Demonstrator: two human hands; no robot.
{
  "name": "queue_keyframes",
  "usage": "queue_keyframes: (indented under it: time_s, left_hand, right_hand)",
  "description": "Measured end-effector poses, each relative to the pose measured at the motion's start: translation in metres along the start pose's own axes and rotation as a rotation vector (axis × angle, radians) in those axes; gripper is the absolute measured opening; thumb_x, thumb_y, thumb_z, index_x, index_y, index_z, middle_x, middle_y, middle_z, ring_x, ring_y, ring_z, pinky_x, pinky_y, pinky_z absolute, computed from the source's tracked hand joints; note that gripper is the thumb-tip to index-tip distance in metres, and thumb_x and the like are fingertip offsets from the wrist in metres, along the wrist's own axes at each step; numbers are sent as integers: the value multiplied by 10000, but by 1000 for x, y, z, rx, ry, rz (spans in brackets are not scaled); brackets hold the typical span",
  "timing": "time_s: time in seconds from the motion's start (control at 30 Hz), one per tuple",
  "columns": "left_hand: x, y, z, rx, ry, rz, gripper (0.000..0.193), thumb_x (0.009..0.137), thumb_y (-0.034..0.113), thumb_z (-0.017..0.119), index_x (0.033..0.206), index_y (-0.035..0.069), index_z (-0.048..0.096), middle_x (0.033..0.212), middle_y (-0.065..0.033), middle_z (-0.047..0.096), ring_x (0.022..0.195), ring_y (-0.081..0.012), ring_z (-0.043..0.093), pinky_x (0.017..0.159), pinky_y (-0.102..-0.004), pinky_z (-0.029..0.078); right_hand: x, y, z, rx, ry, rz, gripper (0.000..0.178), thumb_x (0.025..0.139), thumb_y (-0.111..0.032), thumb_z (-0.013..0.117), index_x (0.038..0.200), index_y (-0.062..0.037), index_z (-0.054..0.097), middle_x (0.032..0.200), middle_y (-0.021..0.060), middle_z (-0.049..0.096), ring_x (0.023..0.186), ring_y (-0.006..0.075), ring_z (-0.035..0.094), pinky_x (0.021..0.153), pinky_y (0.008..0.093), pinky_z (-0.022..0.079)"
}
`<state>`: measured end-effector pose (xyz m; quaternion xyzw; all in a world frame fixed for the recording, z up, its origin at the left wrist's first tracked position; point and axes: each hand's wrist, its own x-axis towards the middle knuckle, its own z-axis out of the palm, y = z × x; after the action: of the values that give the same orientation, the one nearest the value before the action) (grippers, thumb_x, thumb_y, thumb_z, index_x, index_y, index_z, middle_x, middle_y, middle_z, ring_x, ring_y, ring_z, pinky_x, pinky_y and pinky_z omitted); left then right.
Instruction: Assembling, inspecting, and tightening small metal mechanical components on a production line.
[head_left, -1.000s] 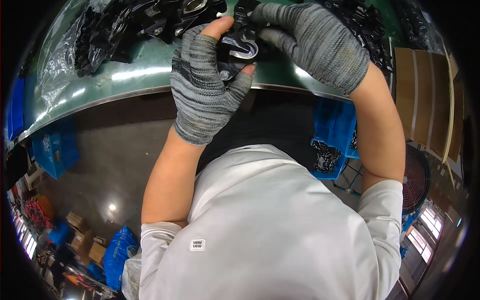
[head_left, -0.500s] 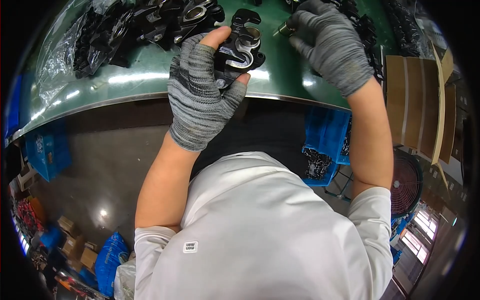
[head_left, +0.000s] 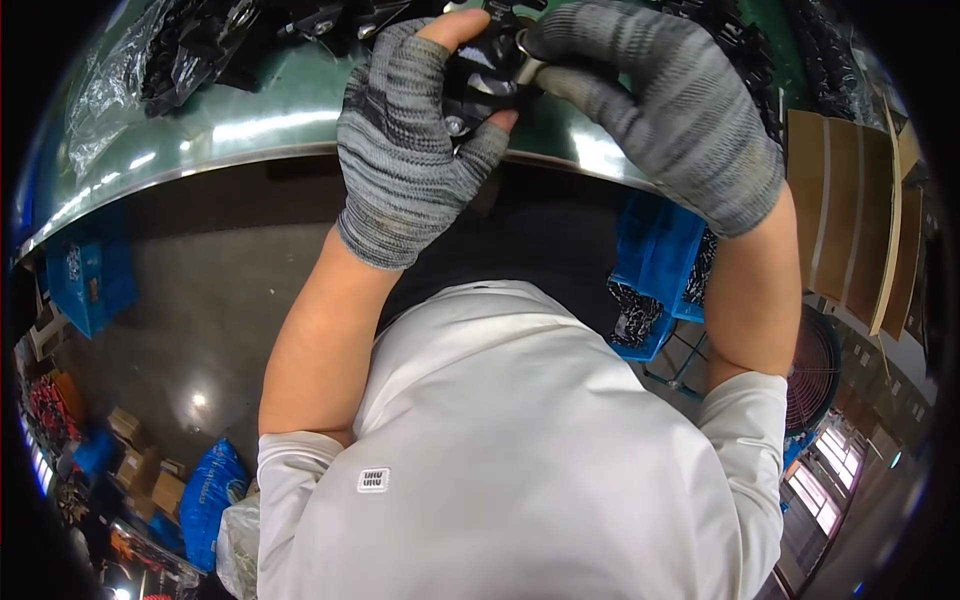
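My left hand (head_left: 405,140), in a grey knit glove with bare fingertips, grips a black metal bracket (head_left: 484,62) with round silver-edged openings. The bracket is held above the green table, partly cut off by the upper edge of the picture. My right hand (head_left: 665,110), gloved in the same grey, pinches a small silver metal ring (head_left: 530,68) between thumb and fingers. This ring is at the bracket's right side, by its opening; whether it sits inside the opening I cannot tell.
Black metal parts (head_left: 215,50), some in clear plastic, lie on the green table (head_left: 270,105) at the far left, with more at the right. Cardboard (head_left: 835,210) stands at the right edge. Blue bins (head_left: 655,250) holding small dark parts and a fan (head_left: 812,370) are below.
My right hand has moved left with the silver ring, from beside the bracket up to it. The left hand keeps hold of the bracket. The view has shifted slightly.
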<state>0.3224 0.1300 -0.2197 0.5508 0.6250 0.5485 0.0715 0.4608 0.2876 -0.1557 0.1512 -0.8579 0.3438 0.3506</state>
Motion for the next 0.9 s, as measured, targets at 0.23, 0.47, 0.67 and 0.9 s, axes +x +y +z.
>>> queue_keyframes:
  time_s: [0.23,0.47,0.67,0.9]
  left_hand:
    - [5,11,-10,-2,-9,-3,647,719,71,810,1319,58,565,1126,-176,619,945,-357,629,831,-413,523]
    - [5,10,-9,35,-7,22,653,723,77,818,1323,55,561,1132,-171,614,946,-342,631,836,-404,522]
    - [1,7,3,-56,-11,-23,654,769,93,814,1365,62,547,1171,-138,606,1015,-291,630,896,-374,520]
    - [-9,-13,10,-82,55,25,648,799,133,853,1378,89,564,1283,-131,608,1131,-283,633,1006,-387,507]
  right_hand:
    - [27,-37,5,-363,-398,589,240,897,-84,693,1131,-40,725,994,167,724,894,368,692,808,417,560]
    - [29,-38,7,-363,-466,695,265,900,-79,683,1160,-36,709,978,164,725,889,366,693,815,411,564]
    - [33,-53,-10,-228,-313,759,232,929,-106,703,1149,-35,709,912,137,721,758,249,701,716,351,577]
    - [-84,-78,-120,-687,380,954,247,942,-147,766,1165,-43,739,1048,110,766,974,179,709,884,310,562]
